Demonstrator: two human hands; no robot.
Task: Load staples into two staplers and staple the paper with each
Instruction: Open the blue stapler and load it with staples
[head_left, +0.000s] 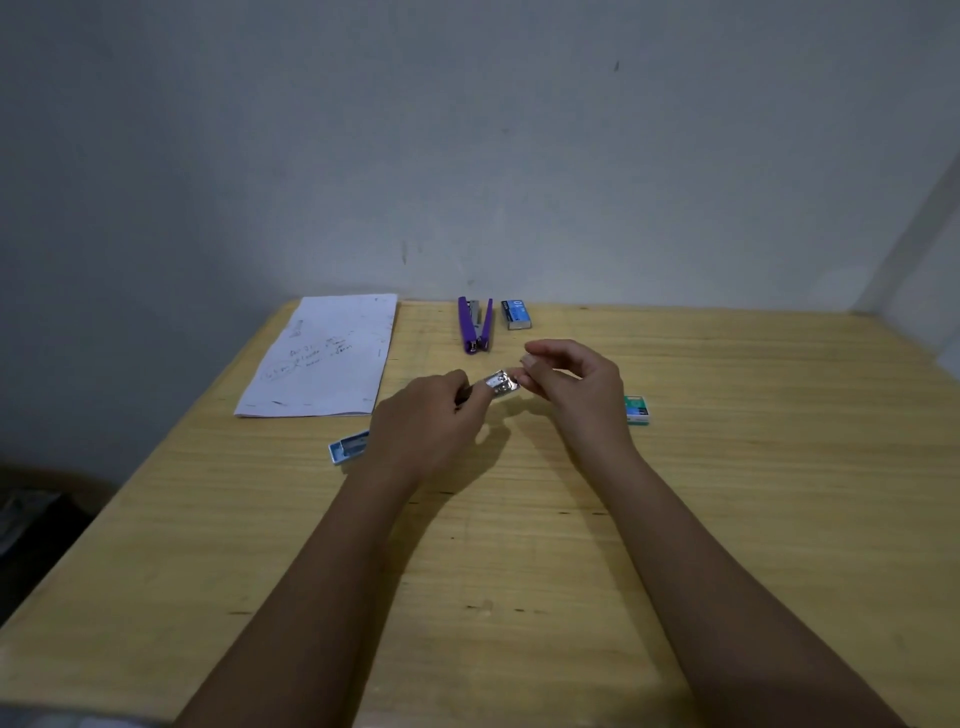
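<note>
Head view: two staplers (475, 325), perhaps three boxes (516, 314).

Head-worn view — forward and down over wooden table (727, 519), near, toward wall (467, 130).

a wooden table (727, 519) stands against a grey wall (467, 130).

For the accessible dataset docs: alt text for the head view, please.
Two hands, the left hand and right hand, hold a small metal stapler above a wooden table. Behind lie an open purple stapler, a blue staple box and a scribbled paper; an open box tray and green box flank the hands.
</note>
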